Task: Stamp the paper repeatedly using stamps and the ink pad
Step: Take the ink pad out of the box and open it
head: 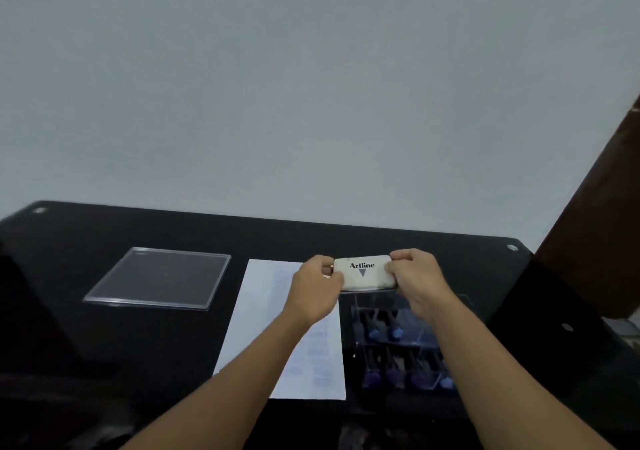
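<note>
Obs.: ink pad (363,273), a small closed white case marked "Artline", is held up between both hands. It is above the far end of the stamp rack (426,332) and just right of the paper (263,311).
- Left hand (317,283): fingers curled round the case's left end, grasping it.
- Right hand (414,278): fingers curled round the right end, likewise grasping.
- Lid appears shut; no ink surface shows.

Layout:
- Paper lies flat on the black table (138,345), long side running near to far. Faint bluish marks show down its right half, too blurred to read.
- Stamps (384,333) with blue knobs sit in the clear rack, right of the paper and near of the pad.
- Clear plastic sheet (159,278) lies well apart on the left.

Handling judgement:
- Pad: looks like a light, rigid plastic shell with a smooth, possibly slick face. Best held at the short ends or long edges, as it is now. To open, I would expect one hand to steady the base while the other lifts the lid edge. Keep it level and keep fingers off the inked felt once it is exposed.
- Stamps: light and stiff. Take one by its knob, pulling it straight out of the rack.
- Paper: thin, and it may slide on the glossy top, so it probably needs a steadying hand while stamping.
</note>
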A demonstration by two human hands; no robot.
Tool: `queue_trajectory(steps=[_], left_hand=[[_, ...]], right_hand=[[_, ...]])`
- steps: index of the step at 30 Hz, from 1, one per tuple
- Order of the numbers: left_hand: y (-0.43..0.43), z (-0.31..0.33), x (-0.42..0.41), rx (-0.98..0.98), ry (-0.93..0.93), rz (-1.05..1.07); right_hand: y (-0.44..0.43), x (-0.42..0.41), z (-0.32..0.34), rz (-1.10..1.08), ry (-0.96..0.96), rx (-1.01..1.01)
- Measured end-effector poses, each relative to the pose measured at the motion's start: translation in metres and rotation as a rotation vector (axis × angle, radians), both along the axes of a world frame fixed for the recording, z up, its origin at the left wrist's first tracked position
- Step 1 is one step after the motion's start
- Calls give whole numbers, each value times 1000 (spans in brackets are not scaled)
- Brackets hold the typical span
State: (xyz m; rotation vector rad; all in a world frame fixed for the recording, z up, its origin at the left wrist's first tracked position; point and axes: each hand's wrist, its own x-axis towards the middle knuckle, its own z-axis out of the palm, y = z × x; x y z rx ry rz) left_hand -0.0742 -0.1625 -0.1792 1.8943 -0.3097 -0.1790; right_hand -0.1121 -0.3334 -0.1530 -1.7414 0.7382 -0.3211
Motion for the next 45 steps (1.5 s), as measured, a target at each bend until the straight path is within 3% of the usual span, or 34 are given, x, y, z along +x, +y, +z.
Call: queue_trajectory(steps=[8,20,35,45], left_hand=[[124,-14,18,-13,53,262],[265,-52,43,144,108,510],[303,-84,62,334,80,465],[316,-108,54,217,52,507]], right_hand=[[129,26,-20,242,-12,74],[265,58,-69,518,110,-43],[313,72,-117,648,143,-314],[307,65,-132,776,-26,-530]])
